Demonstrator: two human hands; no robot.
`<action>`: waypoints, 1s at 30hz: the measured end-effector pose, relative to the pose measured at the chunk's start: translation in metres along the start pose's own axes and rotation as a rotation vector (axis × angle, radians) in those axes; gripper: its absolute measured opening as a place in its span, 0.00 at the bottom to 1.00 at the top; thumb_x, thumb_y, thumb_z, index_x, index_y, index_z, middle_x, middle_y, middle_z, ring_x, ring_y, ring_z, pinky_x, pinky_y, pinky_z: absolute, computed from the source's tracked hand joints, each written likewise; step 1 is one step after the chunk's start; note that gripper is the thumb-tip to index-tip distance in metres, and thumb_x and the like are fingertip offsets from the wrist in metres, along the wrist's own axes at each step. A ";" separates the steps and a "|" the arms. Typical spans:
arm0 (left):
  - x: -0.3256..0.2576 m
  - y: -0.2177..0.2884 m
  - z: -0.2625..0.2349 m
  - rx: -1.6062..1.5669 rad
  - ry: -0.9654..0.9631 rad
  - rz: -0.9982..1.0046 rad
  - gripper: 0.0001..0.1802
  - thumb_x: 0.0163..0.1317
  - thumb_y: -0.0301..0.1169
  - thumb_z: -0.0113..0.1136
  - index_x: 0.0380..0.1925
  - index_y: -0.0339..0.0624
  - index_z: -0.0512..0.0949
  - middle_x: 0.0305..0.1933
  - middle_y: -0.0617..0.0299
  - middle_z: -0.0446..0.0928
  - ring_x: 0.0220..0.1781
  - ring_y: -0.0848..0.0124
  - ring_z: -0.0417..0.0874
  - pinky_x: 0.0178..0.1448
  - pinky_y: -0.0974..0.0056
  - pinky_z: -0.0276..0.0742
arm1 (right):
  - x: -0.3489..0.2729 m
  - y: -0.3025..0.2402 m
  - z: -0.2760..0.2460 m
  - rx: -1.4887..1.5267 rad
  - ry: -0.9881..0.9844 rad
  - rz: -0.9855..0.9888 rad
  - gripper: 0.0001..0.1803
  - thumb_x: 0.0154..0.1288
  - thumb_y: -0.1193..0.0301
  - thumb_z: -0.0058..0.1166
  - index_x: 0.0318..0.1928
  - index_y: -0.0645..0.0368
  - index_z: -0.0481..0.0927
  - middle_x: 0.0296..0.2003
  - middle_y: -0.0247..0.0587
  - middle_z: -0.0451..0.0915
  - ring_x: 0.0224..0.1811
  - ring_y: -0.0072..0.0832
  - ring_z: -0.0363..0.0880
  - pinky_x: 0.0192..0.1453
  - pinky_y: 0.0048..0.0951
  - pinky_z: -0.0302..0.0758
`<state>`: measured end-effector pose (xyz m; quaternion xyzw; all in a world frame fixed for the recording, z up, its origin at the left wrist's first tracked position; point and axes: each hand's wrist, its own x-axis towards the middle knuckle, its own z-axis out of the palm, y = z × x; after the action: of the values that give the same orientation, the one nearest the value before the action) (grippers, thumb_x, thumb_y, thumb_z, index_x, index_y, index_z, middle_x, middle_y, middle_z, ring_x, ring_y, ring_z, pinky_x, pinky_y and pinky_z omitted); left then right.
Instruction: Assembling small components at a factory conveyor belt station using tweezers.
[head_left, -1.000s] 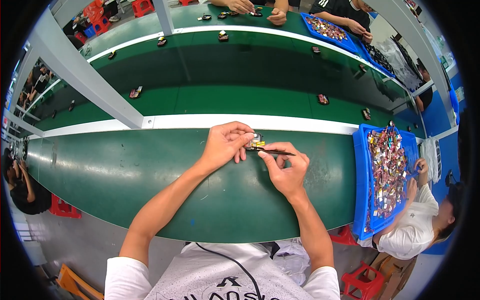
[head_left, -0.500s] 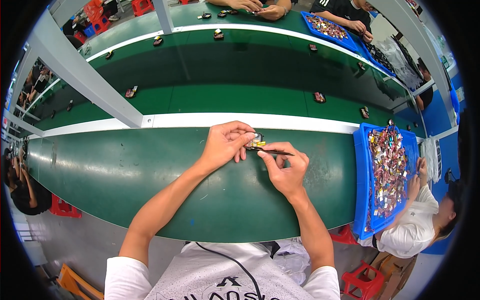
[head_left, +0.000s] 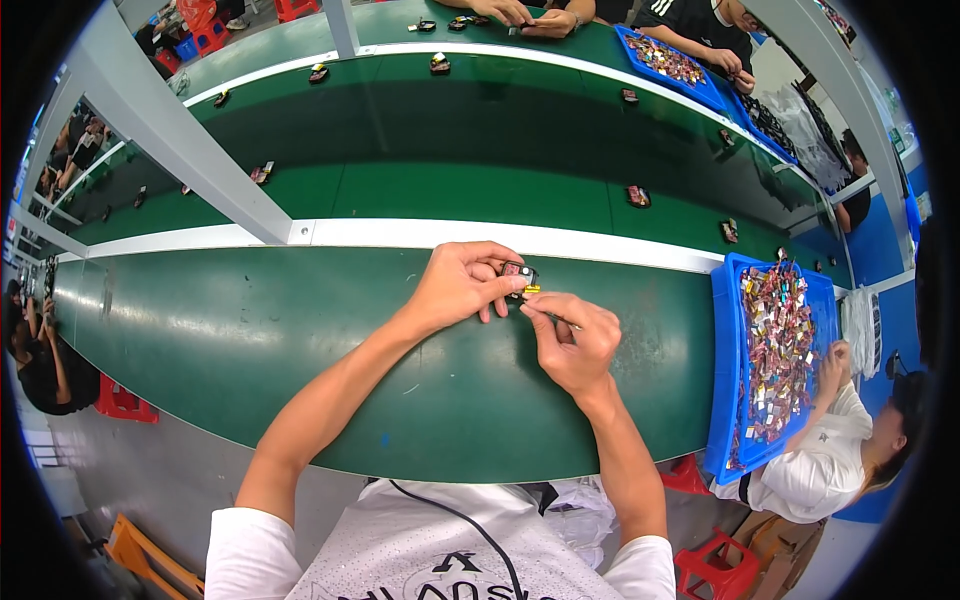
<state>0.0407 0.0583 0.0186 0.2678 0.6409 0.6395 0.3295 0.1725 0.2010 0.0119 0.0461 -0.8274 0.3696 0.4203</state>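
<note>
Left hand (head_left: 452,288): grip closed on the small device (head_left: 519,275) over the worktop (head_left: 660,400), now tilted more upright; right hand (head_left: 583,342): pinching a slim tool (head_left: 572,325), now foreshortened, apparently improving access to the yellow part (head_left: 532,290).

Factory assembly workshop: green conveyor (head_left: 480,190), blue parts tray (head_left: 727,370), co-workers (head_left: 822,465).

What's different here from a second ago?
The right fingers have tilted the slim tool, so its rear end slants down rightward and less of it shows; more of the small black device shows. Small units beyond the white rail have drifted left. Nothing was visibly taken or let go: the left fingers still hold the device, and the blue tray stays put.
</note>
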 end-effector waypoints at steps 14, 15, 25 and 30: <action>0.000 0.001 0.012 0.125 0.132 -0.008 0.09 0.65 0.21 0.66 0.42 0.28 0.80 0.27 0.58 0.83 0.20 0.78 0.80 0.20 0.72 0.72 | -0.005 0.006 0.008 -0.032 0.001 -0.106 0.11 0.50 0.86 0.67 0.34 0.60 0.85 0.33 0.40 0.89 0.31 0.35 0.89 0.31 0.30 0.81; 0.001 0.000 0.013 0.122 0.153 -0.009 0.08 0.65 0.20 0.66 0.42 0.27 0.79 0.28 0.58 0.83 0.19 0.78 0.79 0.19 0.72 0.71 | -0.005 0.007 0.008 -0.035 0.001 -0.106 0.11 0.50 0.86 0.67 0.34 0.60 0.85 0.32 0.40 0.89 0.31 0.35 0.89 0.31 0.30 0.81; 0.014 0.006 -0.002 0.161 0.315 0.034 0.06 0.64 0.19 0.63 0.40 0.27 0.79 0.30 0.53 0.84 0.18 0.71 0.82 0.17 0.67 0.75 | 0.001 0.001 0.001 0.010 0.093 0.022 0.08 0.53 0.81 0.70 0.34 0.58 0.86 0.34 0.38 0.89 0.25 0.33 0.86 0.29 0.27 0.79; 0.065 0.004 -0.092 0.384 0.622 0.178 0.08 0.65 0.21 0.63 0.41 0.26 0.80 0.32 0.52 0.85 0.20 0.70 0.85 0.18 0.67 0.78 | 0.006 0.000 0.001 0.036 0.193 0.040 0.08 0.53 0.81 0.71 0.34 0.59 0.86 0.34 0.37 0.90 0.24 0.32 0.86 0.28 0.26 0.79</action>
<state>-0.0711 0.0492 0.0146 0.1721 0.7927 0.5847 0.0060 0.1680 0.2018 0.0153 0.0015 -0.7770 0.3954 0.4898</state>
